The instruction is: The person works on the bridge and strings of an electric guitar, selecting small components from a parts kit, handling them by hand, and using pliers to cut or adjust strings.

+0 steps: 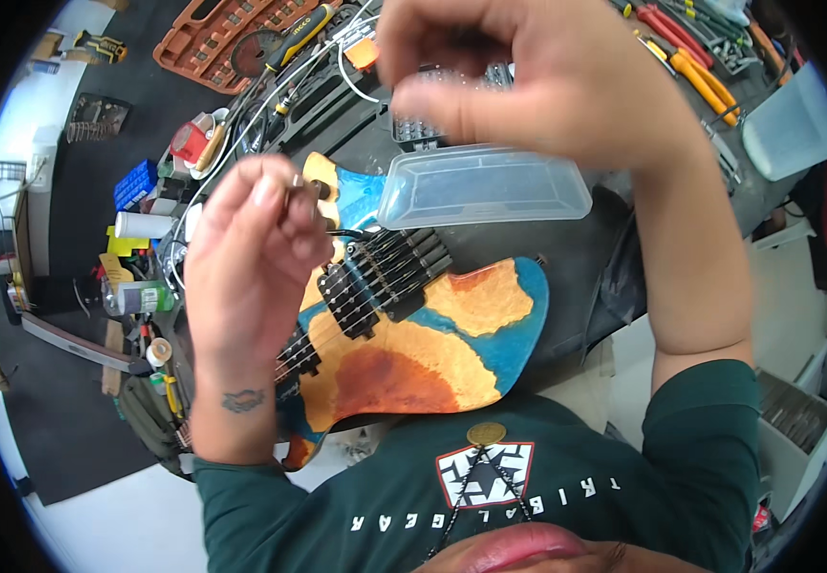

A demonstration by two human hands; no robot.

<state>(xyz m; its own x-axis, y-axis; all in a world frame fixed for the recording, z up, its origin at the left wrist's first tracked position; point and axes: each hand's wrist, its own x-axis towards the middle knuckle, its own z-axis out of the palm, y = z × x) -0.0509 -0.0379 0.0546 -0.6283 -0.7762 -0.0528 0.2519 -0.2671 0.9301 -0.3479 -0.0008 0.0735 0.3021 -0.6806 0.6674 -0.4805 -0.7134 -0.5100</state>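
Observation:
My left hand is raised over the neck side of an electric guitar, its thumb and fingers pinching a small metal piece whose kind I cannot make out. The guitar lies on the dark bench, its body patterned in blue, gold and rust brown, with black pickups and a black bridge. My right hand hovers over a compartment box of small metal parts. Its fingers are curled but smeared by motion, so what they hold, if anything, is unclear. The box's translucent lid lies over the guitar's edge.
An orange tool case and a yellow-black hand tool lie at the back left, with white cables across. Orange-handled pliers and a clear plastic tub are at right. Blue bins and bottles crowd the left.

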